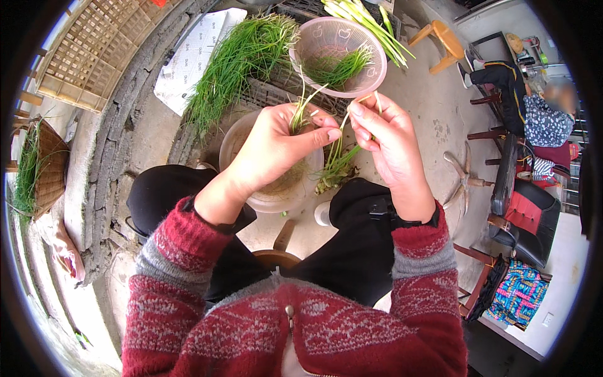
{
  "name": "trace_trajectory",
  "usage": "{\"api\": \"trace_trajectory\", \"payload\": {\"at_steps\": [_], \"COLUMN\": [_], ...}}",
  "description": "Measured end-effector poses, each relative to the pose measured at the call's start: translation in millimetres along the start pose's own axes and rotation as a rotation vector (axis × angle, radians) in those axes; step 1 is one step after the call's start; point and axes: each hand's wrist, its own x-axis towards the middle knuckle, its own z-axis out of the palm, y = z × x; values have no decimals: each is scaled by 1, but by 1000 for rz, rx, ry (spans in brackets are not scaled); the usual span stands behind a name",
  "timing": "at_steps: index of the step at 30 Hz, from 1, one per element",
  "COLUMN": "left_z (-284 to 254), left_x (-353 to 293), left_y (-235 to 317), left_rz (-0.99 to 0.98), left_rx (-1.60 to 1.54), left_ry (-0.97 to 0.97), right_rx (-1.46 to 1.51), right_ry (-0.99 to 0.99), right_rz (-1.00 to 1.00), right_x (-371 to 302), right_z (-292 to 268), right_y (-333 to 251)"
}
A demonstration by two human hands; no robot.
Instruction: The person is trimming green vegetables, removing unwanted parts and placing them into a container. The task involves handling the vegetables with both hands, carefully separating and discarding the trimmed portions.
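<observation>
Ribbed red and grey knit, patterned with pale flecks, covers both sleeves, and beyond the cuffs two bare hands meet over thin fresh greens. The left hand is curled round a few smooth, pale green stems, its thumb laid lengthwise toward the other hand. The right hand pinches a thin stalk between thumb and fingers; whether one strand runs through both grips, I cannot tell. These held pieces sit above the far rim of a round, pale plastic basin, set between the knees and partly hidden by the left hand. Beside it, on rough grey concrete, lies a loose bunch of greens with crisp stalks and tangled ends. Farther off, a pinkish translucent strainer, round and perforated, holds a small tuft of fine leaves. Next to it spreads a shaggy heap of grassy blades, partly over a dark slatted crate and against a creased white sheet. Thick, glossy, pale stalks lie behind the strainer. At the left, a tapering woven wicker basket bears more feathery green.
</observation>
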Motion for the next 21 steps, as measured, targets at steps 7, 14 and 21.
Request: {"api": "trace_trajectory", "payload": {"at_steps": [7, 14, 21], "left_z": [-5, -2, -4], "left_x": [-4, -3, -7], "left_y": [4, 1, 9], "left_rz": [-129, 7, 84], "left_rx": [-83, 136, 585], "left_ry": [92, 170, 229], "right_rx": [5, -109, -207], "right_ry": [-41, -25, -51], "right_rz": [97, 28, 57], "right_x": [-1, -3, -5], "right_z": [8, 11, 5], "right_y": [3, 7, 7]}}
